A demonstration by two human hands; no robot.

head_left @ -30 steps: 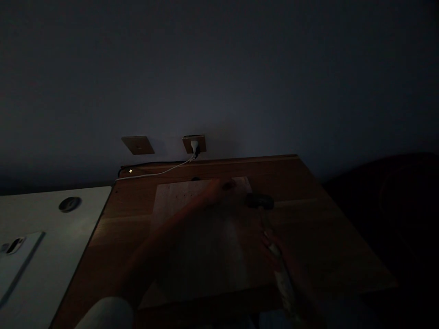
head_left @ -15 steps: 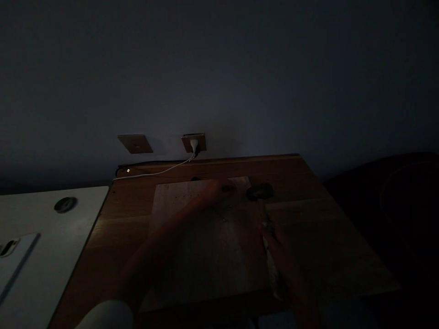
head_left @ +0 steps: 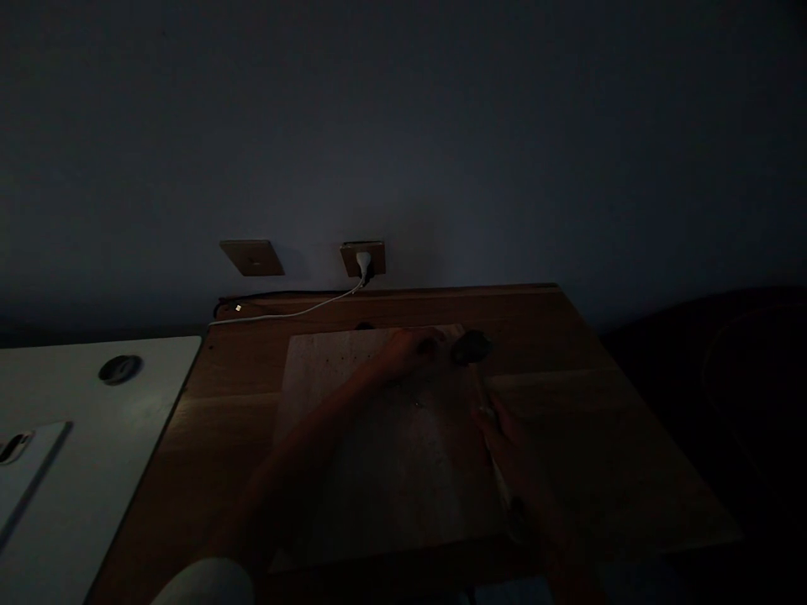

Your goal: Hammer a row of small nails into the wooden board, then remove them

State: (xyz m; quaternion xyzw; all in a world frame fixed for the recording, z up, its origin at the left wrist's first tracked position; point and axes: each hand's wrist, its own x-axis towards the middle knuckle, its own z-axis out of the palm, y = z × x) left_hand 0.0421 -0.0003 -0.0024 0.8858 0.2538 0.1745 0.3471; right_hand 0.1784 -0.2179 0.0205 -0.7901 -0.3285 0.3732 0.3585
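Head view: with the right hand [head_left: 508,441] clamped round the hammer [head_left: 472,347], strike squarely, clear of the left hand [head_left: 407,351], its grip too dim to tell.

The room is dim. A plain blue-grey wall [head_left: 479,151] fills ten through two o'clock, faintly paler at twelve. Near the centre, toward ten, a wall socket [head_left: 349,260] holds a white plug [head_left: 364,260]; a second wall plate [head_left: 252,258] sits just above nine. A wooden tabletop [head_left: 605,445] spreads at six, a white table [head_left: 119,437] at eight, a dark rounded shape [head_left: 737,361], too murky to identify, past three.
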